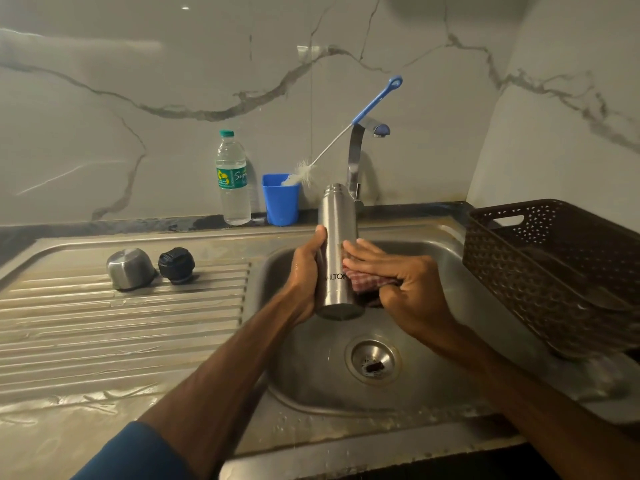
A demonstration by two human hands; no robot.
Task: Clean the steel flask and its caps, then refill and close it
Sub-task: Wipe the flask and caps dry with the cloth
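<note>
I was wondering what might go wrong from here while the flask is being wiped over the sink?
1. Only the left hand grips the flask while the right hand rubs it with the cloth; the smooth steel might slip and drop into the sink.
2. The steel cap and black cap sit loose on the ribbed drainboard, where a forearm could knock them.
3. The brush leans far out of the blue cup and may topple.
</note>
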